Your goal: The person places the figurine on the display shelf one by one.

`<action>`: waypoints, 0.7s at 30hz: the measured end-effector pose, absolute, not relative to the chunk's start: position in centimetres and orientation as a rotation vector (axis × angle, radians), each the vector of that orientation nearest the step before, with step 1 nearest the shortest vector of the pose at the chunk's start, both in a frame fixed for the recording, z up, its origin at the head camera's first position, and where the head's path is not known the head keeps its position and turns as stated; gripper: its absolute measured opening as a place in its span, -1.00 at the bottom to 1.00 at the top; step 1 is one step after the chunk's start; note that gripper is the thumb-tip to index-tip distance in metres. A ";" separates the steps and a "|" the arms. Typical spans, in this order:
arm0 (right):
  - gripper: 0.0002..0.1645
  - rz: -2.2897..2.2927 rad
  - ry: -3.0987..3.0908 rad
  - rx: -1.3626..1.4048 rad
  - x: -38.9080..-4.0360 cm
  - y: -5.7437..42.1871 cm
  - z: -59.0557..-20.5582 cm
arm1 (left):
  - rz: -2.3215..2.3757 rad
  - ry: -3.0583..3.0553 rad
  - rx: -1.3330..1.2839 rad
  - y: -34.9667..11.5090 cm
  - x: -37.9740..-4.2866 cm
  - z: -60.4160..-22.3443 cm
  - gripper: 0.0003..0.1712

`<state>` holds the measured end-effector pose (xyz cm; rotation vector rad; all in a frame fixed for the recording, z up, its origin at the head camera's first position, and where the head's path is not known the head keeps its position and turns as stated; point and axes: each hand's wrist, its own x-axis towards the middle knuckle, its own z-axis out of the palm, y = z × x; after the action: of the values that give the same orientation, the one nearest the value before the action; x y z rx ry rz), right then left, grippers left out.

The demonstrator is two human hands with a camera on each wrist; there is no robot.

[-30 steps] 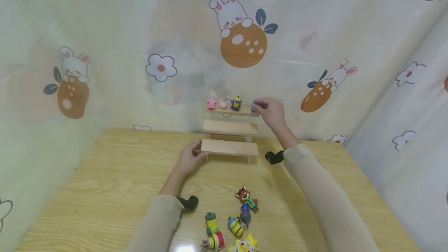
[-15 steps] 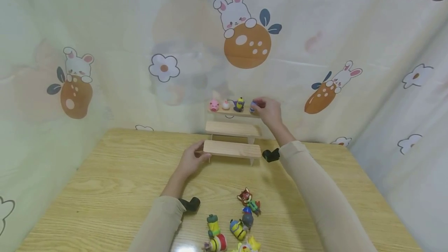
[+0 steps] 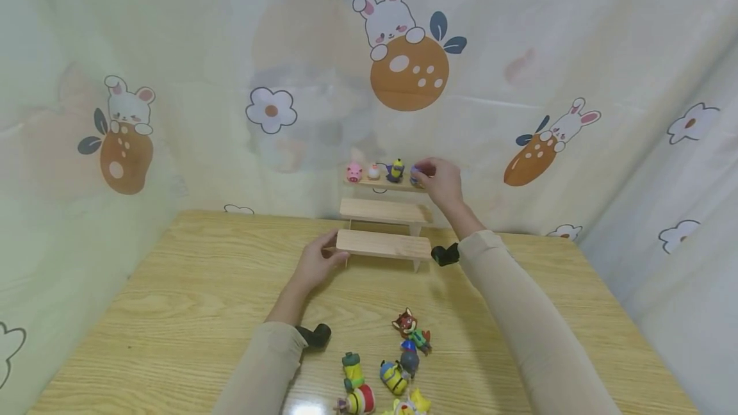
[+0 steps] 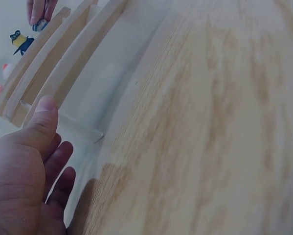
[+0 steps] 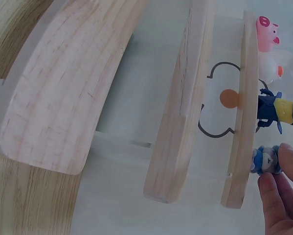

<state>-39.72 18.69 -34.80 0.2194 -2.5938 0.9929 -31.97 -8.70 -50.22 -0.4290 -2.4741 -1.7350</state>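
On the top step of a three-step wooden display shelf (image 3: 383, 244), my right hand (image 3: 442, 184) pinches a small blue-and-grey animal figurine (image 5: 266, 160) between thumb and fingers. Its base meets the board near the right end. Left of it along that step stand a caped minion figurine (image 5: 278, 110), a white chick figurine (image 5: 270, 68) and a pink pig figurine (image 5: 266, 34). My left hand (image 3: 314, 264) holds the left end of the lowest step, its thumb (image 4: 44, 115) on the board's edge and other fingers partly hidden behind.
Nearer on the wooden table (image 3: 202, 312) lie a fox figurine (image 3: 412, 330), a minion figurine (image 3: 393, 376), a green-and-yellow figurine (image 3: 352, 371), a red-and-yellow one (image 3: 359, 400) and others. A printed curtain (image 3: 311, 50) hangs close behind the shelf.
My right hand has edged slightly left toward the minion with the blue figurine in its fingers. The left hand stays on the lowest step. The head view has shifted a little.
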 end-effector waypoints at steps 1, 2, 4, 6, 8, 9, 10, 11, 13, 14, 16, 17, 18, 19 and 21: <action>-0.71 0.996 -2.593 0.221 -39.7 18.7 -34.8 | -1.736 -2.475 -0.428 -8.7 -32.0 -50.2 -0.31; -0.71 0.997 -2.595 0.221 -39.6 18.8 -34.7 | -1.740 -2.473 -0.431 -8.7 -32.0 -50.2 -0.31; -0.71 0.997 -2.600 0.220 -39.5 18.8 -34.6 | -1.743 -2.471 -0.434 -8.7 -32.1 -50.2 -0.31; -0.70 0.997 -2.608 0.215 -39.4 18.9 -34.6 | -1.751 -2.461 -0.442 -8.7 -32.1 -50.2 -0.32; -0.70 0.995 -2.617 0.210 -39.4 18.9 -34.5 | -1.757 -2.456 -0.447 -8.7 -32.1 -50.2 -0.32; -0.69 0.994 -2.621 0.211 -39.4 18.9 -34.4 | -1.759 -2.455 -0.448 -8.7 -32.1 -50.2 -0.32; -0.69 0.992 -2.625 0.212 -39.4 18.9 -34.4 | -1.761 -2.453 -0.448 -8.8 -32.0 -50.2 -0.32; -0.69 0.988 -2.629 0.213 -39.5 18.9 -34.4 | -1.759 -2.455 -0.449 -8.8 -32.0 -50.2 -0.31; -0.69 0.983 -2.636 0.214 -39.5 18.9 -34.4 | -1.750 -2.460 -0.450 -8.8 -32.1 -50.2 -0.31; -0.69 0.979 -2.639 0.215 -39.5 18.9 -34.4 | -1.741 -2.466 -0.452 -8.8 -32.1 -50.2 -0.30; -0.70 0.968 -2.644 0.216 -39.5 18.9 -34.3 | -1.723 -2.477 -0.456 -8.8 -32.2 -50.3 -0.28; -0.70 0.963 -2.646 0.215 -39.4 18.9 -34.3 | -1.715 -2.484 -0.457 -8.8 -32.2 -50.4 -0.27; -0.70 0.960 -2.649 0.211 -39.4 19.0 -34.3 | -1.711 -2.487 -0.457 -8.8 -32.2 -50.4 -0.26; -0.70 0.958 -2.651 0.209 -39.3 19.0 -34.2 | -1.706 -2.494 -0.455 -8.8 -32.3 -50.5 -0.24; -0.69 0.963 -2.654 0.209 -39.3 19.0 -34.1 | -1.706 -2.497 -0.452 -8.8 -32.3 -50.5 -0.23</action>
<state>-39.26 19.01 -34.13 0.2089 -2.6537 0.9627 -32.29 -8.78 -50.47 -0.4523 -2.4974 -1.7060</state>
